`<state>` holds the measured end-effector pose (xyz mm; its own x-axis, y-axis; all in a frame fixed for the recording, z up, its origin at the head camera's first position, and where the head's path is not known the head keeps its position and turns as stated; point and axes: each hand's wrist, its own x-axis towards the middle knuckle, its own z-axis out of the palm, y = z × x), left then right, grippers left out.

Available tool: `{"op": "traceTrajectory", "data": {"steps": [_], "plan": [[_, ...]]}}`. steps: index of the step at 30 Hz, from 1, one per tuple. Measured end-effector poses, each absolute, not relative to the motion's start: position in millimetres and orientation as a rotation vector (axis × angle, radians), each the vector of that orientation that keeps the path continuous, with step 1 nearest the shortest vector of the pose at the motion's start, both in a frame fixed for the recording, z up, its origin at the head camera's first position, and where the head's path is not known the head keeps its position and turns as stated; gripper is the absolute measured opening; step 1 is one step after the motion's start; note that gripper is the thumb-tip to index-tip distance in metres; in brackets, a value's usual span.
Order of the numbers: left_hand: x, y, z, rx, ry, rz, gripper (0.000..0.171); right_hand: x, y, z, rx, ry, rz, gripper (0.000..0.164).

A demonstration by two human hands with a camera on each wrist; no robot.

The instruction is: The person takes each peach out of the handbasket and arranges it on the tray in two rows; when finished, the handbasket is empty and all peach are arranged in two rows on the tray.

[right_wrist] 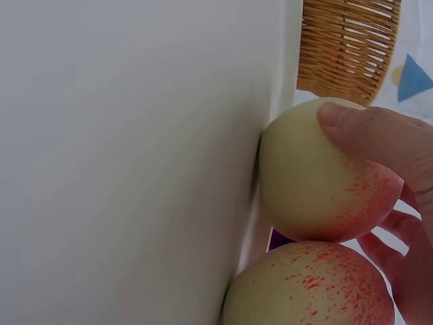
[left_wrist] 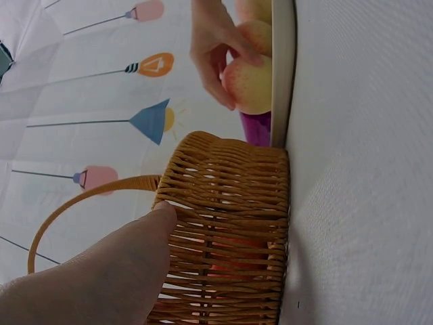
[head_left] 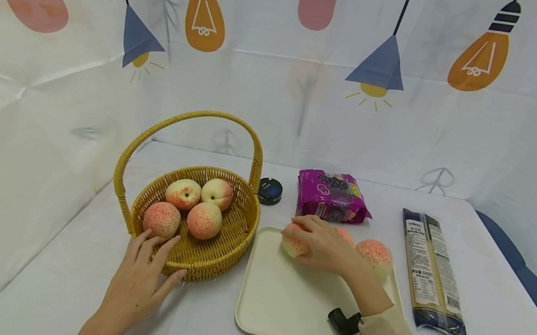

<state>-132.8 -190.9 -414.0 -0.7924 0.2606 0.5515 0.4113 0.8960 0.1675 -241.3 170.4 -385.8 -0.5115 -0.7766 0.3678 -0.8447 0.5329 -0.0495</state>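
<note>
My right hand [head_left: 322, 246] grips a peach [right_wrist: 318, 169] at the far left corner of a cream tray [head_left: 287, 308], thumb on one side and fingers on the other. Two more peaches lie on the tray beside it, one of them a red-speckled peach [head_left: 374, 255] to the right. On the left stands a yellow wicker basket [head_left: 225, 259] with a tall arched handle and several peaches inside. My left hand [head_left: 137, 282] holds its near rim, fingers over the edge and thumb [left_wrist: 159, 220] against the outer side.
Behind the tray lies a purple snack packet [head_left: 330, 196]. A small round black container [head_left: 270, 191] sits between packet and basket. Right of the tray is a long flat noodle package [head_left: 435, 275]. A printed curtain [head_left: 260, 94] hangs behind the white table.
</note>
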Motion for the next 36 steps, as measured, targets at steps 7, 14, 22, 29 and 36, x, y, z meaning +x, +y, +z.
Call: {"op": "traceTrajectory", "data": {"steps": [7,14,22,29,36], "plan": [[-132,-192,-415,-0.476,-2.536,-0.380,0.058,-242,169,-387,1.336,-2.496,0.313,0.056],[-132,-192,-415,-0.468,-2.553,-0.376,0.058,-243,164,-383,1.328,-2.527,0.352,0.049],[-131,-193,-415,-0.475,-2.546,-0.372,0.057,-246,143,-370,1.374,-2.463,0.327,0.038],[-131,-191,-415,-0.459,-2.537,-0.371,0.056,-250,115,-358,1.501,-2.263,0.336,0.037],[-132,-191,-414,-0.437,-2.568,-0.371,0.047,-253,86,-349,1.595,-2.216,0.322,0.035]]}}
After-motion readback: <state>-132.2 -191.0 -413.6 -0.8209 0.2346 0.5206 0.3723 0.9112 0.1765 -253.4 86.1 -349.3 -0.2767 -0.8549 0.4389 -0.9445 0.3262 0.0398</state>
